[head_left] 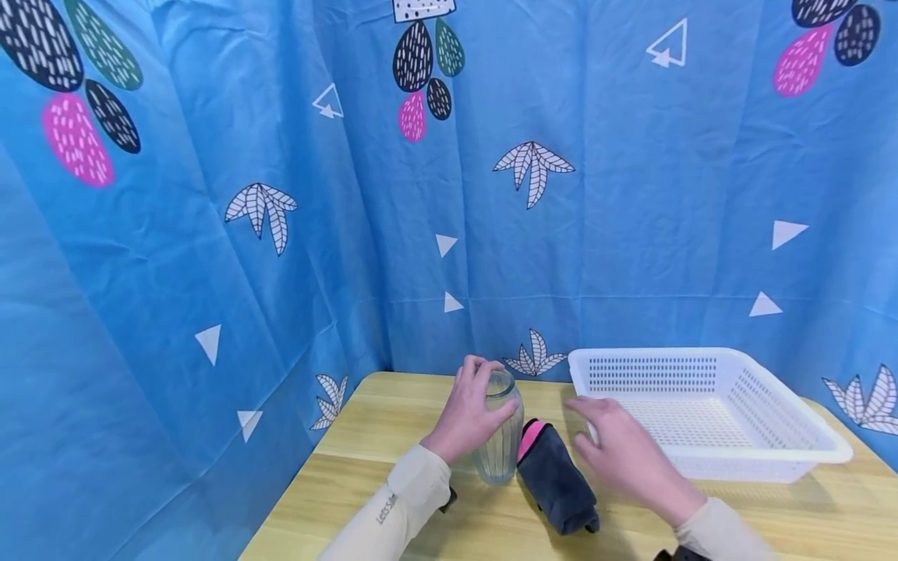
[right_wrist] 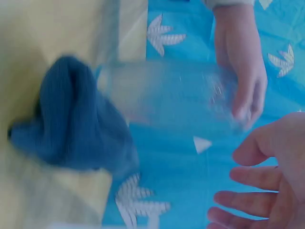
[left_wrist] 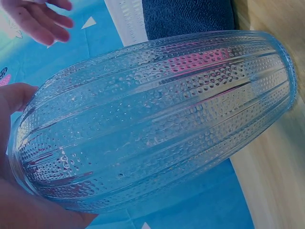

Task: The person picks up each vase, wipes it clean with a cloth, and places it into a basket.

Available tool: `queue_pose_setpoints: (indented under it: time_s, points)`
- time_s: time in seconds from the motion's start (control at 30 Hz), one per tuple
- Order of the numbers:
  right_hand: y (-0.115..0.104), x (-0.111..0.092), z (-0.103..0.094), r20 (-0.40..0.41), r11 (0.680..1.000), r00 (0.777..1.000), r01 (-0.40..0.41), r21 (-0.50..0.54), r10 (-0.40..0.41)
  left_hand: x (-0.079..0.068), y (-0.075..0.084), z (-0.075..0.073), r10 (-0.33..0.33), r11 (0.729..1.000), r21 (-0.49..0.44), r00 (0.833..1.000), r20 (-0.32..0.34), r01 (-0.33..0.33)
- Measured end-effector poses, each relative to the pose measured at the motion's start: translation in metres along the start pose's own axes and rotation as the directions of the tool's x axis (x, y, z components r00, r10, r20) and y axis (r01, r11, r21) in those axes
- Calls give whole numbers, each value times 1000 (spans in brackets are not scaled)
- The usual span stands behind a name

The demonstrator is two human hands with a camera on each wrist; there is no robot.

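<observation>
A clear ribbed glass vase stands upright on the wooden table. My left hand grips it around the top, with thumb and fingers on either side of the rim; the left wrist view shows its dimpled glass close up. Right beside the vase lies a folded dark grey cloth with a pink part at its far end. My right hand hovers between the cloth and the white basket, fingers spread and holding nothing. In the right wrist view the cloth looks blurred.
A white plastic basket with perforated walls sits on the right of the table. Behind and to the left hangs a blue patterned curtain, close to the table's edges.
</observation>
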State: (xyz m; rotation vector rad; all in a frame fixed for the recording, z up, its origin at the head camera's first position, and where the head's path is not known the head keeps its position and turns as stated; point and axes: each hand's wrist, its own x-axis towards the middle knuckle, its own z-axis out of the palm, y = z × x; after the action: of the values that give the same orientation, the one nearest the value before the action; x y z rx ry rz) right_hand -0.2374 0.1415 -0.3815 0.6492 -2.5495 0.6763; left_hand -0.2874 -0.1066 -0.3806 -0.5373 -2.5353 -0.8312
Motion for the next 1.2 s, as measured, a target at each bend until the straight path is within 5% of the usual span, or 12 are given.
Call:
queue_pose_setpoints:
  time_s: [0.2,0.5,0.67,0.9,1.07,1.2]
  points:
    - [43,-5,-39,-56,998,998,-10,-62,7,2,2,4,5,1000,-2,1000,15,-5]
    - [150,-24,-75,-147,967,989,-31,-252,-6,5,7,8,27,1000,-9,999,22,-27]
    - [199,-41,-90,-71,935,987,-160,-318,145,6,10,12,33,999,-12,999,26,-33]
    - [246,-62,-104,16,851,911,-378,-363,412,7,14,17,35,999,-2,999,32,-35]
    - [265,-74,-104,45,841,897,-394,-372,440,7,16,19,34,999,-7,999,37,-34]
    - [277,-82,-107,-25,825,890,-432,-365,455,9,19,20,38,999,-5,998,42,-38]
